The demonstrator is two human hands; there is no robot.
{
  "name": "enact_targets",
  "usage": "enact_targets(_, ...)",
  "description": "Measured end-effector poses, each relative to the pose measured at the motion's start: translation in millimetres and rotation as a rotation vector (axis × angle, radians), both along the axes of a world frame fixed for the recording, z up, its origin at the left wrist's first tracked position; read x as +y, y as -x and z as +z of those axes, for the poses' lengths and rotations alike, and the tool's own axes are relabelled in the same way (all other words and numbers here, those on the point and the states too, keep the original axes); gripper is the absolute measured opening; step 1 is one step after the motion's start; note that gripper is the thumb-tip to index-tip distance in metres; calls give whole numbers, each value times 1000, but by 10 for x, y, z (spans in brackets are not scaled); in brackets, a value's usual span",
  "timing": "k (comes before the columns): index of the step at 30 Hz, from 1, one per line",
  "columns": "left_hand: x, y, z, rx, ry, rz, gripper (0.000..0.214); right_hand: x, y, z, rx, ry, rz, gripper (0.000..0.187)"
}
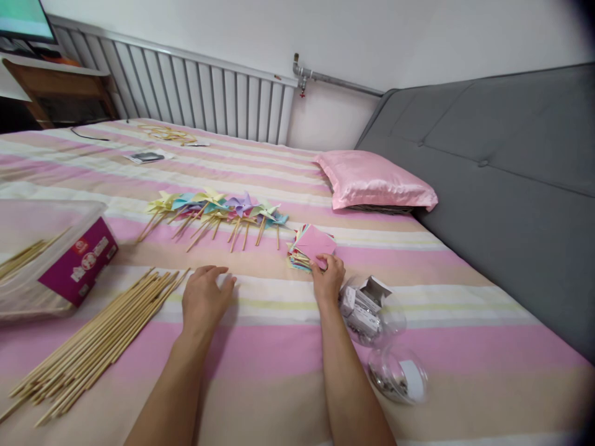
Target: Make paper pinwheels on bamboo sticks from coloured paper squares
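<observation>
My right hand is at the near edge of a stack of coloured paper squares, its fingers closed on the pink paper sheet at the top. Over the striped bedspread, my left hand is empty, with thumb and fingers apart. Left of it lies a bundle of thin wooden sticks. Several paper pinwheels on sticks lie in a row beyond both hands. Close to my right wrist is a clear container with small boxes in it.
A clear plastic box with a purple label stands at the left, with sticks inside. A clear jar of small metal bits is at the lower right. Farther back lie a pink pillow and a small packet. A grey headboard borders the right.
</observation>
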State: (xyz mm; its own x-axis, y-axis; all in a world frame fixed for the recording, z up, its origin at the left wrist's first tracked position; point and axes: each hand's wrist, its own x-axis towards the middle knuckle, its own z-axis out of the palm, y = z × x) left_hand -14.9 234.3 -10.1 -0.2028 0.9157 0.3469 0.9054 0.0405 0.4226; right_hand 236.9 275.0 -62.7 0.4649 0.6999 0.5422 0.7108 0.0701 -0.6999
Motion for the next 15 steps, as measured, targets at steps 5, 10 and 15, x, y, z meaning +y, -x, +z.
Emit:
enact_targets(5, 5, 7, -5, -9, 12, -15, 35, -2, -3, 8, 3, 4, 3, 14)
enact_targets(10, 9, 8, -8, -10, 13, -19, 36, -1, -3, 6, 6, 3, 1, 14)
enact_targets(15, 9, 7, -10, -11, 15, -10, 34, -3, -4, 3, 4, -3, 3, 13)
